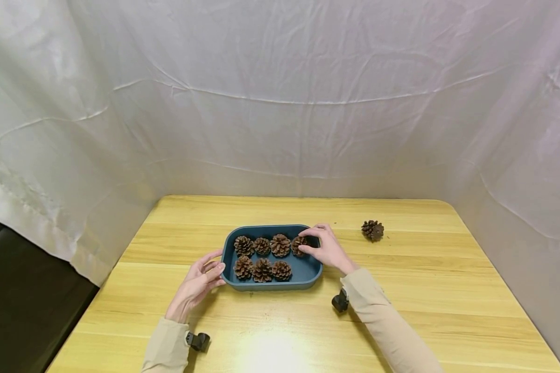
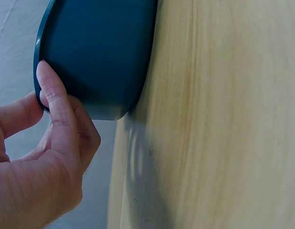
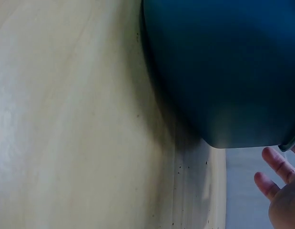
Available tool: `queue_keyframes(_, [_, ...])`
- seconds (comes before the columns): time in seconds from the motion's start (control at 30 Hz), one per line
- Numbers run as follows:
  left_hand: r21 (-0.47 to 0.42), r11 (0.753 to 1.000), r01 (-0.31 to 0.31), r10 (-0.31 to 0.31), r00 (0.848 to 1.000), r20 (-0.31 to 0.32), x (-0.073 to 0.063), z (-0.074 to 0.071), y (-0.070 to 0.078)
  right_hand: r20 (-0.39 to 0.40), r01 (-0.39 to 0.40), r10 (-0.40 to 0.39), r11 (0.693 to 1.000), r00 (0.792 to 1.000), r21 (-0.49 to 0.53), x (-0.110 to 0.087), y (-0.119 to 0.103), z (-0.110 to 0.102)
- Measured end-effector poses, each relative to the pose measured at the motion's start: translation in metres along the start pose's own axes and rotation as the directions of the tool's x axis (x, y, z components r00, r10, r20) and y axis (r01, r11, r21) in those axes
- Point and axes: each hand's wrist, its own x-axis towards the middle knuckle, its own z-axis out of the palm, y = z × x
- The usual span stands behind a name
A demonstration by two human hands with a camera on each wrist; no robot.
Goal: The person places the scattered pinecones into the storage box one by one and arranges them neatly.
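A dark blue rectangular tray (image 1: 303, 270) with rounded corners rests on the wooden table, several brown pine cones standing in two rows inside it. At its left end my left hand (image 1: 200, 280) pinches the rim between thumb and fingers; the left wrist view shows the fingers on the tray's outer wall (image 2: 104, 52). Over the right end, my right hand (image 1: 327, 248) reaches in and holds a pine cone (image 1: 299, 246) at the end of the back row between thumb and fingers. In the right wrist view the tray wall (image 3: 223, 71) hides that pine cone.
One more pine cone (image 1: 372, 230) lies on its side on the table (image 1: 424, 290), to the right of the tray. Pale grey cloth (image 1: 280, 129) hangs behind and on both sides. A dark surface (image 1: 23, 295) sits beyond the table's left edge.
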Motion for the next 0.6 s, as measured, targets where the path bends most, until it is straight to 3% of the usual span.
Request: queue_keyframes(0.6, [-0.006,1.0,0.017,-0.018,1.0,-0.022,0.002,0.0017,-0.0024,-0.001,0.012,-0.012,0.999,1.0,-0.037,0.0013,-0.0032,0.0023])
